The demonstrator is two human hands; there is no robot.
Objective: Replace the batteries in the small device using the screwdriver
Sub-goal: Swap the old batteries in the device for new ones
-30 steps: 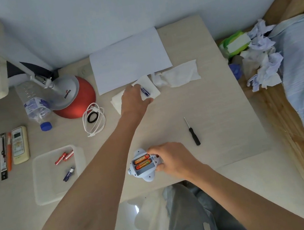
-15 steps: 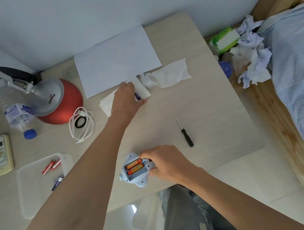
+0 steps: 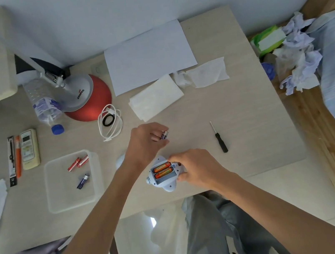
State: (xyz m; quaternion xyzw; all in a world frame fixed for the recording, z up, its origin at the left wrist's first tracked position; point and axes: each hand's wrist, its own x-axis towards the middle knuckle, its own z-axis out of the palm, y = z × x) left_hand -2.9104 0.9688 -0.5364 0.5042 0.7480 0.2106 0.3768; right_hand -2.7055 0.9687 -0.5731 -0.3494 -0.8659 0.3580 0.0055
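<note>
On the desk [image 3: 248,114], the left hand [image 3: 149,140] pinches a battery [image 3: 164,135], the right hand [image 3: 197,166] grips the device [image 3: 165,174]; it could go in backwards.

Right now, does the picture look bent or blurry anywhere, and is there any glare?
Head view: the wide lens bows the table edges and the wall line. The light is soft and even, with faint shadows. The battery in the left hand is slightly smeared. The device under the right hand is sharp. A bright spot glares off the floor tile.
</note>
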